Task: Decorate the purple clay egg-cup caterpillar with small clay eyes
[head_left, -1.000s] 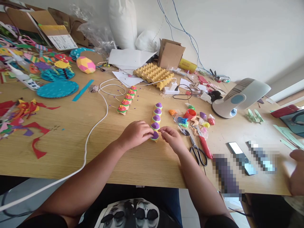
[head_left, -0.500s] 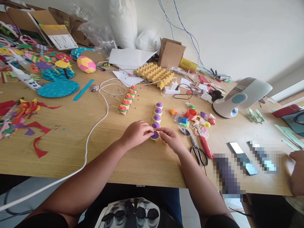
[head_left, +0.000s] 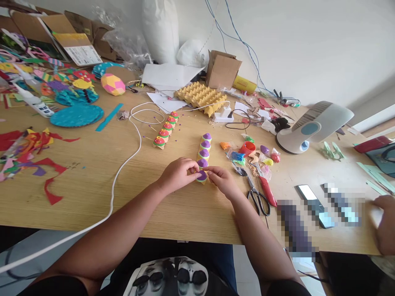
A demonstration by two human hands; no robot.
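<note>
A strip of egg-carton cups (head_left: 203,154) with purple and green clay tops lies on the wooden table (head_left: 185,213), running away from me. My left hand (head_left: 177,174) is curled, its fingertips pinching the nearest cup from the left. My right hand (head_left: 222,181) is also curled, with thumb and forefinger pinched at the same cup's right rim. A second strip with red and green tops (head_left: 166,130) lies further back to the left.
Red-handled scissors (head_left: 262,193) and small clay bags (head_left: 247,154) lie right of my hands. A white cable (head_left: 126,158) crosses the table at left. Paper scraps (head_left: 33,156), a white fan (head_left: 311,127), a yellow egg tray (head_left: 200,96), boxes and another person's hand (head_left: 384,224) surround the area.
Both hands stay at the nearest cup; the fingertips have shifted slightly on its rim. The strip has not moved.
</note>
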